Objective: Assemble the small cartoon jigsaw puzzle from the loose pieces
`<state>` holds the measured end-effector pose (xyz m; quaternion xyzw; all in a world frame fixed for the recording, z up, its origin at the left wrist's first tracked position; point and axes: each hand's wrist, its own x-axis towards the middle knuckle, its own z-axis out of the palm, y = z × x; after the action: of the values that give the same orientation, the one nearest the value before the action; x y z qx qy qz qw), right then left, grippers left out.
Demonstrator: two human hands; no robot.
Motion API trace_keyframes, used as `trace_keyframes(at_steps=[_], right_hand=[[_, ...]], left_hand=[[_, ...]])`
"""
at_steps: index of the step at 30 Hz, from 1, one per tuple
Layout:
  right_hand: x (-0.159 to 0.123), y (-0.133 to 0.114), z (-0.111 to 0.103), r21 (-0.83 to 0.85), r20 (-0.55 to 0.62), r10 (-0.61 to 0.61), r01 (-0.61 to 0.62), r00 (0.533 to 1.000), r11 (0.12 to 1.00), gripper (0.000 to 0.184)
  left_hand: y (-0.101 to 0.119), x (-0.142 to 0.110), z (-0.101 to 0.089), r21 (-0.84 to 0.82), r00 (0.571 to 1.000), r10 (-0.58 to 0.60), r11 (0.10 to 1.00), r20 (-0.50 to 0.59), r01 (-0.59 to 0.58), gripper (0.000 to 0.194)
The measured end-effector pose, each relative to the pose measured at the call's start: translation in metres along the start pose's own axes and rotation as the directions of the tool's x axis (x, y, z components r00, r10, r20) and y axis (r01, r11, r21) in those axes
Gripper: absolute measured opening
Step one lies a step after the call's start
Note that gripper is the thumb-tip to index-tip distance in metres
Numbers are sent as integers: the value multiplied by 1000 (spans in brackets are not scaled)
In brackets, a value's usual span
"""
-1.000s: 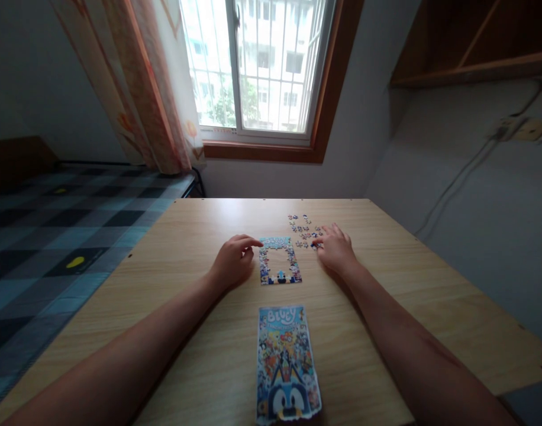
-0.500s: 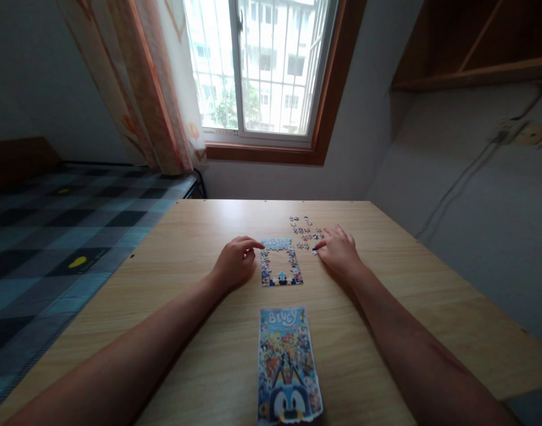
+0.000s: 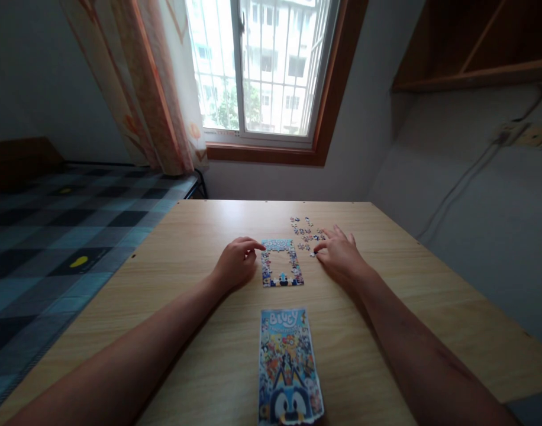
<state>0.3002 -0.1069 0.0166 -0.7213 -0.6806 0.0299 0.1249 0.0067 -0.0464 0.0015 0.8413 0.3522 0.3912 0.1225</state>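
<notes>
A partly assembled jigsaw puzzle [image 3: 278, 244] lies flat on the table, its border joined around a bare middle. My left hand [image 3: 236, 261] rests at its left side, index finger stretched to the upper left edge and the other fingers loosely curled, holding nothing. To the puzzle's right, my right hand [image 3: 341, 253] has thumb and index finger on a small puzzle piece [image 3: 312, 254] at the table surface. Beyond that piece, several loose puzzle pieces [image 3: 303, 231] are scattered, some close to my right fingers.
Nearer to me, between my forearms, lies a Bluey picture box [image 3: 287, 355] showing the colourful design. The wooden table [image 3: 200, 361] reaches toward a window [image 3: 275, 71]. A bed with a checked cover [image 3: 80, 216] stands at left.
My right fingers have shifted the piece very slightly to the left and turned it a little. My left hand keeps its place at the puzzle's edge.
</notes>
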Motion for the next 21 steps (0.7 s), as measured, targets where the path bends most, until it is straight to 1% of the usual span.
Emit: trace_keyframes(at_steps=[9,13,17,21], right_hand=[[0,-2,-2,25,28,-29,28,999,999,16],[-2,-3,-3,39,38,-37,35,999,999,15],[-4,-2,0,45,27,-46,44,999,998,13],[-4,2,6,37,40,-70,68,997,997,12]], left_hand=[[-1,0,0,-1,1000,12,1000,-5,-12,39],[-1,0,1,2,1000,-1,1000,8,1,39],[-1,0,1,-8,1000,-7,1000,8,7,40],[0,0,0,-4,1000,-2,1000,13,2,40]])
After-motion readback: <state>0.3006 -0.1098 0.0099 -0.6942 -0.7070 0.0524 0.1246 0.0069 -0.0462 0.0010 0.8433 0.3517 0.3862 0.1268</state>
